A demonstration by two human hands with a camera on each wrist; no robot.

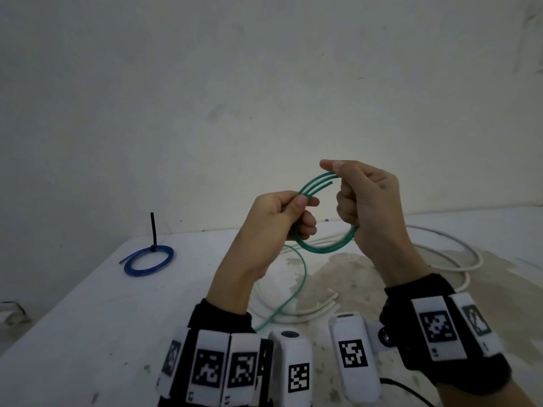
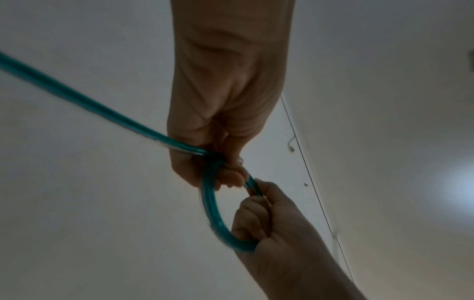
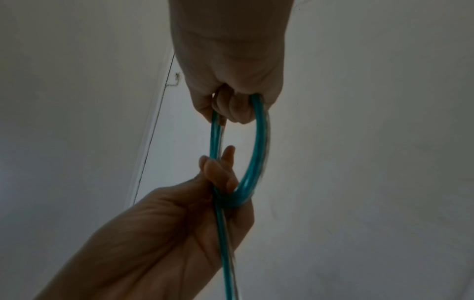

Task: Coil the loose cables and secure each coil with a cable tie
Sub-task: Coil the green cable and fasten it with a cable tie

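A green cable (image 1: pixel 316 185) is wound into a small coil held up above the white table (image 1: pixel 88 304). My left hand (image 1: pixel 282 214) pinches the coil's left side between thumb and fingers. The right hand (image 1: pixel 367 201) grips the coil's right side with curled fingers. The cable's loose tail (image 1: pixel 296 289) hangs from the left hand down to the table. In the left wrist view the coil (image 2: pixel 210 211) runs between both hands, the tail (image 2: pixel 77 97) trailing off left. The right wrist view shows the same loop (image 3: pixel 256 154) gripped at top and bottom.
A blue cable coil (image 1: pixel 148 260) bound with a black cable tie (image 1: pixel 153 233) lies at the table's back left. Loose white cables (image 1: pixel 458 254) sprawl over the table at the right and under my hands. A plain wall rises behind.
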